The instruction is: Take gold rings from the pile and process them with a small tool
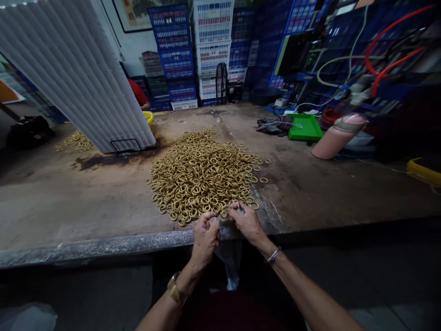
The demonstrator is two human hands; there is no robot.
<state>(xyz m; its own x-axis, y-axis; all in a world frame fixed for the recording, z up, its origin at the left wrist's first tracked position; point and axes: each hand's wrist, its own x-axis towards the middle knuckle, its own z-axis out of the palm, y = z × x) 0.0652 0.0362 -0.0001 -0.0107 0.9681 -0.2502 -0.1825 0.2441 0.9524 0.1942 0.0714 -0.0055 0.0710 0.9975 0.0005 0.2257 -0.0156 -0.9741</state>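
The bench (103,197), worn and stained, fills the view from 9 to 3 o'clock. A ribbed white panel (69,69) leans over it at 10 o'clock, and stacked crates (193,50) line the back wall at 12. A green tray (305,127) lies at 2 o'clock, with a pink bottle (336,138) on its side just beside it.

At the centre lies a broad heap of brass rings (203,172), loose strays scattered off its 3 o'clock edge. A smaller heap (75,141) sits at 10 o'clock, well apart.

At 6 o'clock, on the bench's near edge, both hands pinch a clear bag (229,257) that hangs down below the edge. The left hand (206,239) has fingers curled shut on the bag's mouth. The right hand (246,220) also grips the mouth, thumb and fingers closed, its fingertips touching the nearest rings of the heap.

The bag looks thin, soft and slippery; it will likely sag and could tear once loaded, so holding it by the rim with both hands seems right. The rings are stiff, smooth and small, light singly but heavy in bulk; they should slide easily and are best scooped by the handful rather than picked one by one.
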